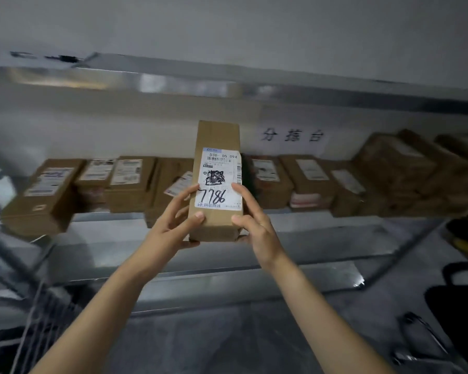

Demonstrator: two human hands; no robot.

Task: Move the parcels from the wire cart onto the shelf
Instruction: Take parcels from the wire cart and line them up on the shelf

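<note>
A narrow brown cardboard parcel with a white label marked 7786 is held up in front of the metal shelf. My left hand grips its lower left side, thumb on the front. My right hand grips its lower right side. The parcel's far end points at a gap in the row of parcels. The wire cart shows at the lower left, its contents hidden.
A row of brown parcels lines the shelf on both sides of the held one, with a taller stack at the right. An upper shelf board runs overhead. Dark objects sit at the lower right.
</note>
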